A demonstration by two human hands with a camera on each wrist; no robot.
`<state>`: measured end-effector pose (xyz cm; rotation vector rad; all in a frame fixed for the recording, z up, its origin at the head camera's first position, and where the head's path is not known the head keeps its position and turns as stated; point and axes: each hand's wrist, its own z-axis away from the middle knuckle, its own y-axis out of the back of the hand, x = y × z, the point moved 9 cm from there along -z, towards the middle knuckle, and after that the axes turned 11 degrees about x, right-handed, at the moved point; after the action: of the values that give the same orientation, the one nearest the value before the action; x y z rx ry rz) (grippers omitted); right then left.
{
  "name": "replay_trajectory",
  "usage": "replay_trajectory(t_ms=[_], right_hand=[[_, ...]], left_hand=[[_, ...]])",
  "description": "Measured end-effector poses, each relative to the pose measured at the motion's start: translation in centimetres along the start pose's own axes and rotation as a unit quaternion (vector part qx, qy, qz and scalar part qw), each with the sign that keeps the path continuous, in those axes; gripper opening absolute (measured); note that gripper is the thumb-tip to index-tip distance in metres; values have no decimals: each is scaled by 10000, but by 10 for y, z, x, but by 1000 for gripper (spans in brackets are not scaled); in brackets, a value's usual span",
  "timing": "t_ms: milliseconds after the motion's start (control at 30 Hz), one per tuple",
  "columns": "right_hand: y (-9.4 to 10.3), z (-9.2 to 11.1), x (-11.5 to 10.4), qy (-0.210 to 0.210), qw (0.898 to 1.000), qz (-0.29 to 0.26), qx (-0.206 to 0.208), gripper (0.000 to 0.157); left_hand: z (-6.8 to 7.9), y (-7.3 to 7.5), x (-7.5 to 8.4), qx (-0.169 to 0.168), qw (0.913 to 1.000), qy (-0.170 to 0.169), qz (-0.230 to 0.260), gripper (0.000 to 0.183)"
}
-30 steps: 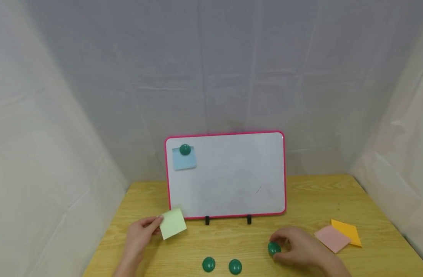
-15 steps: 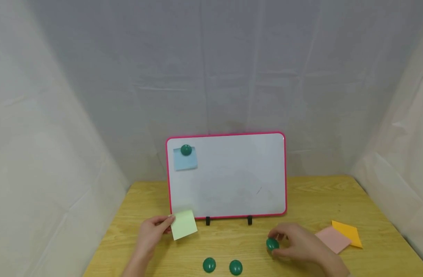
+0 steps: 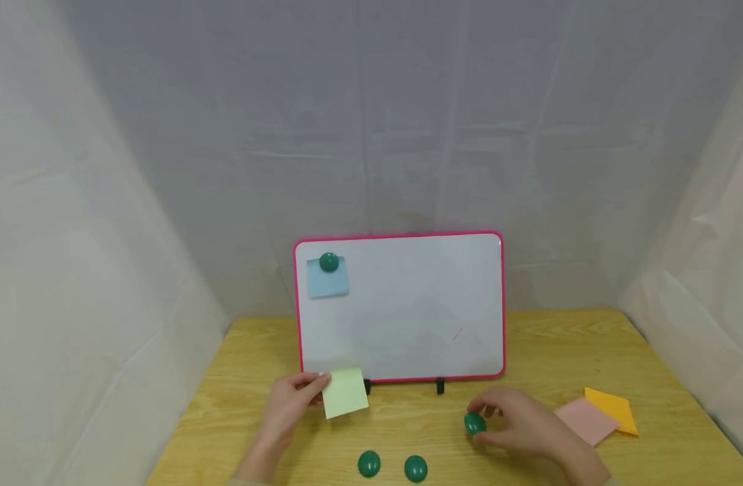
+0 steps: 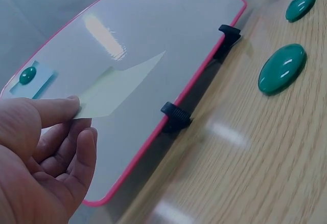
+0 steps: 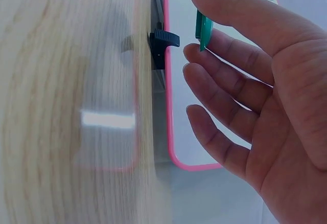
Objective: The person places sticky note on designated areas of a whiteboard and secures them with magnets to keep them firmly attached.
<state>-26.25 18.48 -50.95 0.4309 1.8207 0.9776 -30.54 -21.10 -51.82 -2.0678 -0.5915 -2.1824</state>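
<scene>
From left, we see first the L hand [image 3: 289,401]: thumb and index finger pinch the pale green note [image 3: 345,393] at one edge only, prob. b/c this leaves most of the paper uncovered. In the head view the note overlaps the lower left part of the whiteboard [image 3: 408,304]; if it touches there, we cannot tell. Higher, the blue note [image 3: 327,283] sits in the upper left corner, w/ a green magnet [image 3: 329,262] over its top edge, we think so that it does not slip down. The bottom edge is set in black clips [image 3: 440,385], prob. as feet for standing. Nearer to us, a loose magnet [image 3: 369,464] and a second loose magnet [image 3: 416,468] lie dome up, apart, approx. in one row, so easy to take. Next is the R hand [image 3: 520,422]: thumb and fingertips hold the third magnet [image 3: 475,423] by its rim, prob. to leave the flat back free; other fingers are slightly spread, acc. to the right wrist view. Far right, the pink note [image 3: 586,420] partly covers the orange note [image 3: 615,410], near the wrist.

The table [image 3: 560,347] has light wood grain, w/ reflections in the wrist views. Behind and on both sides are creased whitish sheets [image 3: 408,121], which hide the rest of the room.
</scene>
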Motion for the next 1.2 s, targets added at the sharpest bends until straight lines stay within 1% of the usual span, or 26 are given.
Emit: replay_trajectory(t_ms=[133, 300, 567, 867, 1033, 1200], right_hand=[[-1, -2, -1, -51, 9999, 119, -39, 33], [-3, -5, -3, -105, 9998, 144, -55, 34], [-1, -11, -10, 280, 9995, 72, 88, 32], [2, -15, -18, 407, 9990, -109, 171, 31], [3, -16, -19, 362, 9991, -104, 172, 31], [3, -17, -21, 388, 9991, -23, 185, 31]], left_hand=[[2, -12, 1, -160, 9999, -32, -25, 30], [6, -20, 2, -277, 9996, -39, -21, 27], [11, -32, 3, -517, 9986, -71, -121, 25], [15, -51, 5, -976, 9952, -96, -31, 28], [18, -58, 6, -1066, 9941, -176, -2, 25], [21, -65, 6, -1197, 9927, -156, -18, 25]])
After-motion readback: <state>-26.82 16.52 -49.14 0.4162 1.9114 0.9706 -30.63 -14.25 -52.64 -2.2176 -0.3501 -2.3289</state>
